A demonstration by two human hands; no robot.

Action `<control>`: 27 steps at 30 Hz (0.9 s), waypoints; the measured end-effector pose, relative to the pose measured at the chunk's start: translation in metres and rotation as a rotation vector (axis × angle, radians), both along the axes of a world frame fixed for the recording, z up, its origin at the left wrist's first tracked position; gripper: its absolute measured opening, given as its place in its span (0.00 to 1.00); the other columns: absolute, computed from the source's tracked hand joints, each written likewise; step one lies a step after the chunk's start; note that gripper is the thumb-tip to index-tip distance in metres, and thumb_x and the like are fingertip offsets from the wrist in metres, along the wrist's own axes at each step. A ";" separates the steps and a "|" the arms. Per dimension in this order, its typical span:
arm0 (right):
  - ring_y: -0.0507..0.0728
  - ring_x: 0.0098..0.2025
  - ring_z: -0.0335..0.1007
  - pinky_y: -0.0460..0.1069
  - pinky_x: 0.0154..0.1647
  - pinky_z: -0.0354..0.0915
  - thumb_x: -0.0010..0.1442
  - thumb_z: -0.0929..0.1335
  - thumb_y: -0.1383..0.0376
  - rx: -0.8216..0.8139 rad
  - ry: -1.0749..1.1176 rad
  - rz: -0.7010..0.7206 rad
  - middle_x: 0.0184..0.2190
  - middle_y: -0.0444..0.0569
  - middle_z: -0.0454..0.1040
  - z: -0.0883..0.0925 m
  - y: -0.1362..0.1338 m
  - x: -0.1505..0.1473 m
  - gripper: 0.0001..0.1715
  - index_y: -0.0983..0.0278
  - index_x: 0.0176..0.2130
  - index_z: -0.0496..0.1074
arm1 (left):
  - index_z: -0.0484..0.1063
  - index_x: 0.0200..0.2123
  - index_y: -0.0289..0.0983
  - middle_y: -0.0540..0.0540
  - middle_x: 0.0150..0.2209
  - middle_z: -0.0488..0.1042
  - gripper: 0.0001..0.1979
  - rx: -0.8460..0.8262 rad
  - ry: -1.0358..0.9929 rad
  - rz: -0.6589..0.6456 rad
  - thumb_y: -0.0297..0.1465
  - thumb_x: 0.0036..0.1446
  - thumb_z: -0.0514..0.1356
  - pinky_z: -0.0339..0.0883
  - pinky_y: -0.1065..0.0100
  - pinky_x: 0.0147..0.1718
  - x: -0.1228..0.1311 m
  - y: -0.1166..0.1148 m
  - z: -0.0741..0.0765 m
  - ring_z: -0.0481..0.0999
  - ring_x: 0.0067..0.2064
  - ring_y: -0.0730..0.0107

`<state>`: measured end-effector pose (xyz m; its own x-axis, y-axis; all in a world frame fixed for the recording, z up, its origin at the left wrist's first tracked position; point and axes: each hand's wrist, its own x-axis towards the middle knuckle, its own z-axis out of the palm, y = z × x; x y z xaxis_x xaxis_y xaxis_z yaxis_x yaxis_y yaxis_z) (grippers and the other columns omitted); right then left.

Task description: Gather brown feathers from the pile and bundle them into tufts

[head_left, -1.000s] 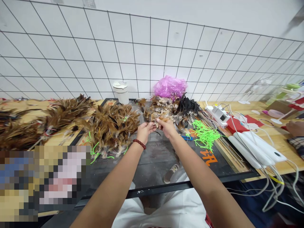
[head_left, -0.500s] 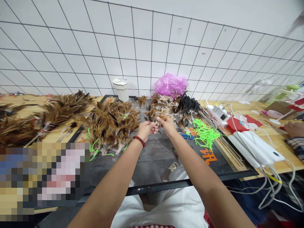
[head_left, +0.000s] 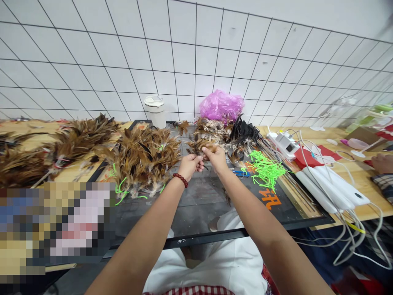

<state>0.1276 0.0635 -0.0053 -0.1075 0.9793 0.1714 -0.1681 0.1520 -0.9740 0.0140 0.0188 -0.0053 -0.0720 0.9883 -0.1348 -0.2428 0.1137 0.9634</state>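
My left hand point(head_left: 190, 165), a red bead bracelet at its wrist, pinches the base of a small bunch of brown feathers point(head_left: 199, 146). Close beside it, my right hand point(head_left: 215, 159) closes its thumb and fingers on the same bunch. Both hands are over the dark glossy board point(head_left: 196, 205). To the left lies a large heap of brown feathers point(head_left: 144, 157). Behind my hands are paler feathers point(head_left: 211, 130) and black feathers point(head_left: 244, 133). Bright green ties point(head_left: 265, 169) lie to the right, near a blue tool point(head_left: 241, 173).
A lidded white cup point(head_left: 156, 112) and a pink plastic bag point(head_left: 221, 105) stand by the gridded wall. On the right are a power strip point(head_left: 285, 144), white devices with cables point(head_left: 333, 188), red pieces and another person's hand point(head_left: 383, 163). More feathers point(head_left: 82, 137) lie far left.
The view has shifted slightly. My two hands stay together on the feather bunch, with the fingertips moved a little.
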 end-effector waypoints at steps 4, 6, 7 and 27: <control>0.48 0.23 0.63 0.45 0.26 0.63 0.36 0.76 0.58 -0.106 0.135 0.130 0.20 0.41 0.69 0.006 -0.003 0.003 0.19 0.65 0.26 0.69 | 0.67 0.23 0.32 0.49 0.19 0.69 0.09 0.008 -0.015 0.032 0.30 0.49 0.63 0.61 0.73 0.17 0.000 0.001 0.000 0.67 0.18 0.76; 0.48 0.22 0.63 0.45 0.25 0.63 0.35 0.76 0.59 -0.149 0.163 0.122 0.20 0.41 0.69 0.007 -0.002 0.005 0.19 0.65 0.25 0.70 | 0.67 0.24 0.33 0.50 0.19 0.69 0.08 0.012 -0.040 0.056 0.30 0.49 0.63 0.60 0.74 0.17 0.000 0.001 0.001 0.67 0.18 0.77; 0.48 0.22 0.62 0.45 0.25 0.63 0.35 0.76 0.59 -0.165 0.181 0.100 0.20 0.41 0.69 0.007 0.000 0.006 0.19 0.65 0.26 0.71 | 0.67 0.24 0.33 0.50 0.19 0.68 0.08 0.014 -0.061 0.076 0.30 0.49 0.62 0.60 0.74 0.17 -0.001 0.001 0.002 0.67 0.18 0.78; 0.49 0.22 0.64 0.46 0.27 0.64 0.37 0.75 0.62 -0.016 0.014 0.095 0.20 0.42 0.72 0.001 0.003 0.002 0.12 0.65 0.25 0.74 | 0.70 0.25 0.30 0.45 0.21 0.72 0.09 0.001 -0.070 0.012 0.30 0.51 0.63 0.67 0.72 0.22 -0.001 -0.001 0.005 0.71 0.21 0.75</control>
